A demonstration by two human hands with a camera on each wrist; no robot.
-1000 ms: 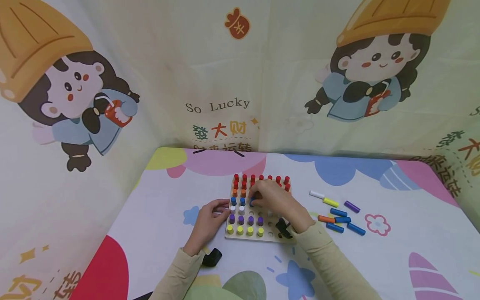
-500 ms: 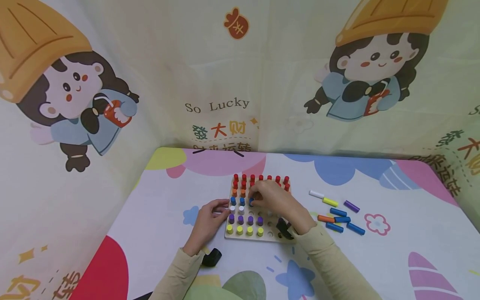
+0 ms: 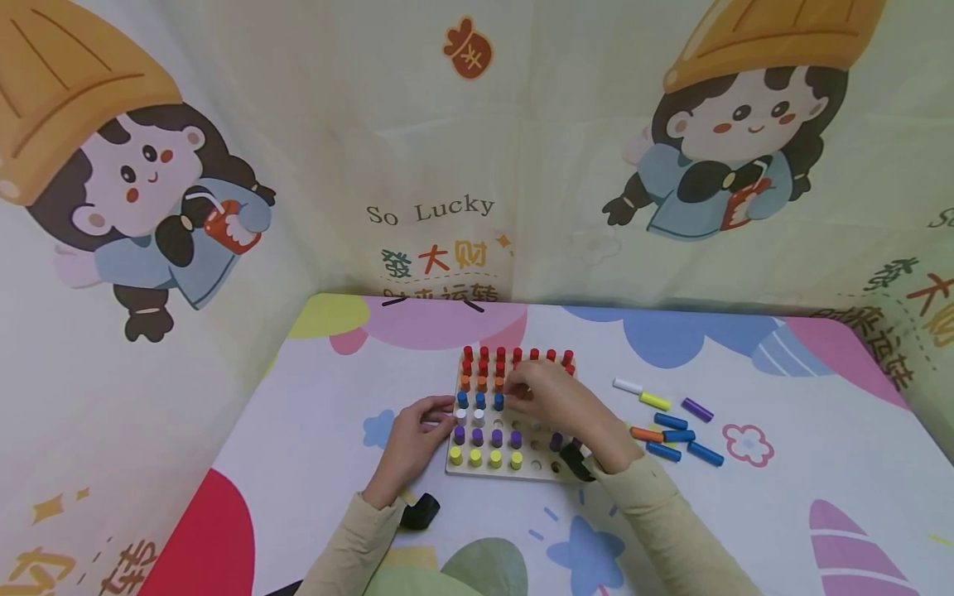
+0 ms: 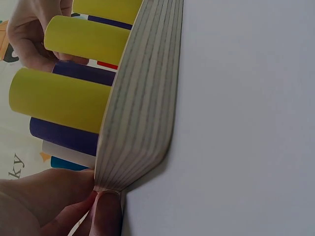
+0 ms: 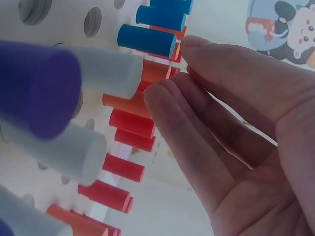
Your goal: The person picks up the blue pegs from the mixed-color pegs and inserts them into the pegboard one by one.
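Note:
A wooden pegboard (image 3: 484, 473) stands with rows of coloured pegs, red at the back, then orange, blue, white, purple and yellow. My left hand (image 3: 417, 439) holds its left edge; in the left wrist view the thumb (image 4: 64, 189) and a finger meet at the board's corner. Over the board's right half, my right hand (image 3: 559, 401) is beside the third blue peg (image 3: 498, 402), which stands upright in its hole. In the right wrist view thumb and fingertips are apart with nothing between them, close to a blue peg (image 5: 147, 40). The right hand hides part of the middle rows.
Loose pegs lie right of the board: several blue ones, such as a blue peg (image 3: 705, 454), plus an orange peg (image 3: 646, 434), a purple peg (image 3: 697, 409), a yellow peg (image 3: 655, 401) and a white peg (image 3: 628, 386). A patterned cloth (image 3: 328, 389) covers the table.
My right hand has let go of the third blue peg and shifted slightly right, uncovering an orange peg behind it and a purple peg near the wrist. The left hand has stayed put.

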